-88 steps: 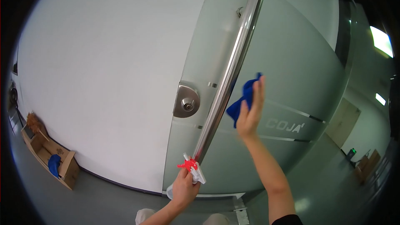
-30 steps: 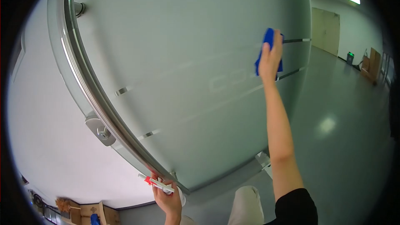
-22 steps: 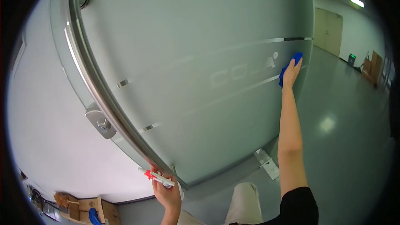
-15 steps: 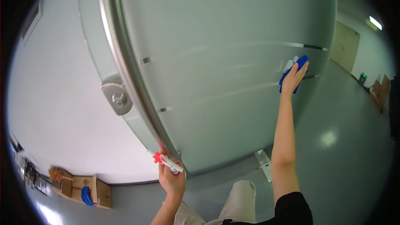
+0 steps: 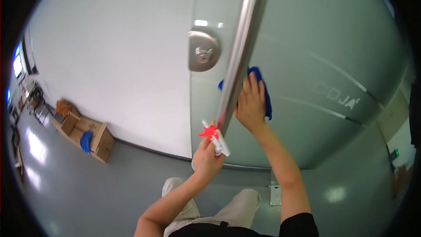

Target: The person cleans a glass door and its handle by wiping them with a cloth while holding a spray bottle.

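Observation:
My left hand is wrapped round a spray bottle with a red and white trigger head; most of the bottle is hidden by the fingers. Just above it runs the lower part of a long metal door handle. My right hand presses a blue cloth against the frosted glass door, right beside the handle. Part of the cloth shows on the far side of the bar. A round-edged metal lock sits on the door's edge strip, left of the handle.
On the floor at left stands an open cardboard box with a blue cloth over its side. A metal floor fitting lies below the door. Behind the door edge is a white wall. Pale letters mark the glass.
My right hand has brought the blue cloth leftward across the glass to the handle. The view has turned left, and my left hand still holds the spray bottle.

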`<state>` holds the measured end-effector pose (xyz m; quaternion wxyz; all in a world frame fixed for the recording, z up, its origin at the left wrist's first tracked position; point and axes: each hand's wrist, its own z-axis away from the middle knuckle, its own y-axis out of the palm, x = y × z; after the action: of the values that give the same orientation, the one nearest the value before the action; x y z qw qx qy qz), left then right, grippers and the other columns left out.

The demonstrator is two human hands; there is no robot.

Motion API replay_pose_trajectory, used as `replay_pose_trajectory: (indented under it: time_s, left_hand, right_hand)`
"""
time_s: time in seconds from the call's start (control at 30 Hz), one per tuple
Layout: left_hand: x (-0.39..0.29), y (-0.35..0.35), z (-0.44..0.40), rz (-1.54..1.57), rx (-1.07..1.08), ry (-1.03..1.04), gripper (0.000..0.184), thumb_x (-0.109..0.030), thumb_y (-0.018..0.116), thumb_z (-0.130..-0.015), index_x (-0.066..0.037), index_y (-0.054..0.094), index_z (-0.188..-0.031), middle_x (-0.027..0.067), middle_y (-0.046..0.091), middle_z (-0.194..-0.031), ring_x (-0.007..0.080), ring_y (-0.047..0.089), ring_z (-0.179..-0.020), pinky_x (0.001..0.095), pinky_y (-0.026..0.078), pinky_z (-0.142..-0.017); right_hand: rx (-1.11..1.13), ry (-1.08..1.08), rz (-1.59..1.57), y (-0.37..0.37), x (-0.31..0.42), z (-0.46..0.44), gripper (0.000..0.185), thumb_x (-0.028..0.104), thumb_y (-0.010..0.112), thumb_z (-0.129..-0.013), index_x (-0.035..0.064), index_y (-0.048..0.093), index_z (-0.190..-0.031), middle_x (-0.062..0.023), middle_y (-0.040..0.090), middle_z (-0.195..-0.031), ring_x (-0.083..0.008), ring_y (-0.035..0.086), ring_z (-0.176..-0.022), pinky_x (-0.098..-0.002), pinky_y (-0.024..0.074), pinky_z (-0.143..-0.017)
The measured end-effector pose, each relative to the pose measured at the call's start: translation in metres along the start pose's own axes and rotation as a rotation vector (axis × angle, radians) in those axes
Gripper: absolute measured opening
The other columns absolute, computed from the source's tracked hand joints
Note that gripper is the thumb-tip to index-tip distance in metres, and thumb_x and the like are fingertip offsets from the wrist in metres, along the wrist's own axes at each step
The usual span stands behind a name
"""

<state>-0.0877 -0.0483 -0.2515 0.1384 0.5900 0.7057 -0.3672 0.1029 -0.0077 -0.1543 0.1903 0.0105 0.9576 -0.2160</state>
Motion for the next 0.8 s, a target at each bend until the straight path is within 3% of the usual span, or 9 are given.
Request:
replay_pose_trajectory:
  time_s: [0.03,0.13,0.23,0.33,0.37,0.5,0.63,0.7,0.8]
  left_hand:
    - [0.000,-0.003,-0.001,0.026,0.025,-0.013,0.038,-0.007,0.073,-0.070,-0.003,0.062,-0.106,0.0115,0.060,-0.112,0.0320,0.064,-0.087,0.0388,0.053,-0.070]
    - [-0.005,-0.017,-0.004,0.100,0.139,-0.125,0.022,-0.009,0.072,-0.076,-0.005,0.065,-0.097,0.0130,0.060,-0.120,0.0331,0.064,-0.096,0.0389,0.053,-0.077]
    - [-0.002,-0.023,-0.004,0.136,0.181,-0.115,0.027,-0.009,0.072,-0.076,-0.007,0.066,-0.103,0.0120,0.060,-0.120,0.0325,0.063,-0.095,0.0389,0.053,-0.076]
    - [-0.001,-0.024,-0.003,0.151,0.166,-0.072,0.034,-0.009,0.071,-0.075,-0.007,0.064,-0.109,0.0107,0.059,-0.121,0.0330,0.063,-0.095,0.0394,0.053,-0.076]
    - [-0.002,-0.026,-0.003,0.147,0.183,-0.095,0.034,-0.009,0.071,-0.074,-0.005,0.062,-0.107,0.0113,0.059,-0.118,0.0334,0.062,-0.095,0.0403,0.052,-0.077]
    - [-0.004,-0.027,-0.004,0.136,0.210,-0.118,0.033,-0.006,0.070,-0.073,-0.002,0.060,-0.104,0.0130,0.058,-0.113,0.0346,0.060,-0.098,0.0419,0.051,-0.080]
    - [0.000,-0.020,-0.004,0.194,0.125,-0.046,0.033,-0.004,0.069,-0.072,-0.002,0.060,-0.104,0.0136,0.058,-0.115,0.0351,0.059,-0.101,0.0416,0.051,-0.082]
    - [0.008,-0.015,-0.004,0.215,0.112,-0.027,0.038,-0.009,0.070,-0.075,-0.007,0.060,-0.112,0.0107,0.056,-0.127,0.0360,0.059,-0.104,0.0421,0.051,-0.083]
    - [0.007,-0.019,-0.006,0.202,0.161,-0.057,0.031,-0.006,0.069,-0.073,-0.004,0.061,-0.102,0.0136,0.059,-0.112,0.0351,0.058,-0.102,0.0427,0.050,-0.083]
  right_hand:
    - [0.026,-0.080,0.009,0.015,0.009,0.017,0.068,0.021,0.064,-0.082,0.0037,0.039,-0.143,-0.0147,0.033,-0.153,-0.0312,0.030,-0.142,-0.0489,0.0260,-0.112]
    - [0.406,-0.211,-0.141,0.029,0.034,0.057,0.049,0.023,0.054,-0.091,0.0066,0.049,-0.137,-0.0139,0.045,-0.144,-0.0316,0.036,-0.137,-0.0502,0.0264,-0.111]
    - [0.427,-0.447,-0.055,0.020,0.028,0.070,0.050,0.020,0.055,-0.089,0.0110,0.049,-0.138,-0.0075,0.043,-0.147,-0.0239,0.037,-0.138,-0.0461,0.0261,-0.112]
    - [0.295,-0.341,-0.124,0.019,0.006,0.062,0.060,0.015,0.061,-0.083,0.0113,0.045,-0.141,-0.0059,0.038,-0.151,-0.0212,0.029,-0.143,-0.0441,0.0217,-0.115]
    - [0.387,-0.300,-0.068,0.013,-0.007,0.051,0.061,0.015,0.062,-0.081,0.0104,0.047,-0.140,-0.0071,0.038,-0.151,-0.0252,0.029,-0.143,-0.0473,0.0218,-0.115]
    - [0.078,-0.064,0.104,-0.053,-0.053,-0.035,0.069,0.005,0.060,-0.075,0.0069,0.044,-0.142,-0.0130,0.037,-0.150,-0.0368,0.032,-0.140,-0.0504,0.0237,-0.114]
    - [-0.387,0.056,-0.018,-0.104,-0.085,-0.118,0.054,0.007,0.053,-0.090,-0.0002,0.042,-0.142,-0.0211,0.035,-0.149,-0.0383,0.032,-0.139,-0.0470,0.0294,-0.113]
    - [-0.520,-0.002,-0.040,-0.123,-0.076,-0.152,0.051,0.008,0.052,-0.093,-0.0011,0.042,-0.142,-0.0215,0.036,-0.149,-0.0381,0.033,-0.139,-0.0461,0.0305,-0.112]
    - [-0.510,-0.214,-0.023,-0.142,-0.042,-0.197,0.054,0.006,0.057,-0.090,-0.0005,0.043,-0.142,-0.0201,0.037,-0.148,-0.0381,0.036,-0.137,-0.0458,0.0317,-0.112]
